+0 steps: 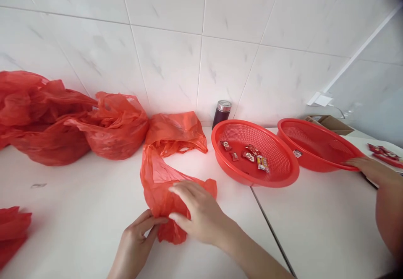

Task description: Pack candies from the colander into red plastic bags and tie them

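In the middle of the table a thin red plastic bag (160, 176) lies loosely spread, its near end bunched. My left hand (138, 237) pinches the near left edge of this bag between thumb and fingers. Over its right side my right hand (198, 214) rests with curved fingers, thumb apart from the fingertips and touching the plastic. Whether the right fingers grip a fold is unclear. Behind it lies a folded stack of red plastic bags (176, 128). To the right, a red perforated basket (255, 178) holds several small wrapped snack packets (248, 156).
Filled red bags (116, 128) stand along the wall at left; more red plastic (12, 228) lies at the left edge. A dark thermos (222, 113) stands behind the basket. At right, another person's hand (368, 168) touches a second red basket (315, 161). A seam (273, 233) crosses the table.
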Demonstrator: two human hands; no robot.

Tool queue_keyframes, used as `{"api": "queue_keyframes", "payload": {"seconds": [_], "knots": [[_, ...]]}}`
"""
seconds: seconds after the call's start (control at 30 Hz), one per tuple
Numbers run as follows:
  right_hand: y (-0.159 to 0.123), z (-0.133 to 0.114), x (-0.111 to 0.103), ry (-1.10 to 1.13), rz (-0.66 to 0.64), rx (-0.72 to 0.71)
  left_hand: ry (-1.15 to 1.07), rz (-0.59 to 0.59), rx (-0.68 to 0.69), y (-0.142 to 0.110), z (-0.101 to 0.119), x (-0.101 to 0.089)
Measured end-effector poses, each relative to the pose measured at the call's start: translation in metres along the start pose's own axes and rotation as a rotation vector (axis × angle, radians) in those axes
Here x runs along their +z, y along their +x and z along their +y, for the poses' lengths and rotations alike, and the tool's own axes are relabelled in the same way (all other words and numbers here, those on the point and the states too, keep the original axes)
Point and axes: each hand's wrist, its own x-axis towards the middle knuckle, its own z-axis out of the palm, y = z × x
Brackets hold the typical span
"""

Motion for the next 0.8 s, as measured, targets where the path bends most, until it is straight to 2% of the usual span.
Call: {"api": "queue_keyframes", "payload": {"seconds": [0.1,0.17,0.27,0.37,0.43,0.47,0.5,0.53,0.57,0.6,0.67,0.73,0.8], "knots": [[0.016,0.016,0.013,-0.241,-0.176,0.108,0.033,0.031,0.022,0.0,-0.009,-0.004],[0.016,0.025,0.013,-0.326,-0.251,0.162,0.085,0.083,0.006,0.004,-0.015,-0.006],[0.011,0.029,0.0,-0.353,-0.261,0.179,0.191,0.168,-0.038,0.007,-0.01,-0.013],[0.009,0.021,-0.015,-0.449,-0.176,0.201,0.214,0.377,0.019,0.002,0.029,-0.024],[0.011,0.012,-0.015,-0.528,-0.176,0.208,0.176,0.52,0.211,0.0,0.07,-0.028],[0.012,0.007,-0.012,-0.556,-0.204,0.205,0.15,0.494,0.359,0.001,0.09,-0.028],[0.014,0.002,-0.008,-0.576,-0.243,0.202,0.146,0.379,0.513,0.005,0.107,-0.027],[0.014,-0.002,-0.003,-0.586,-0.289,0.2,0.18,0.236,0.596,0.011,0.12,-0.023],[0.013,-0.005,0.003,-0.588,-0.335,0.194,0.25,0.116,0.591,0.02,0.127,-0.019],[0.011,-0.007,0.007,-0.583,-0.379,0.183,0.362,-0.023,0.504,0.031,0.128,-0.013],[0.001,-0.008,0.009,-0.551,-0.442,0.183,0.646,-0.268,0.255,0.054,0.115,-0.003],[-0.014,-0.003,0.001,-0.477,-0.505,0.228,0.732,-0.359,0.181,0.072,0.09,0.001],[-0.03,0.005,-0.014,-0.399,-0.574,0.312,0.755,-0.391,0.169,0.083,0.067,-0.006]]}}
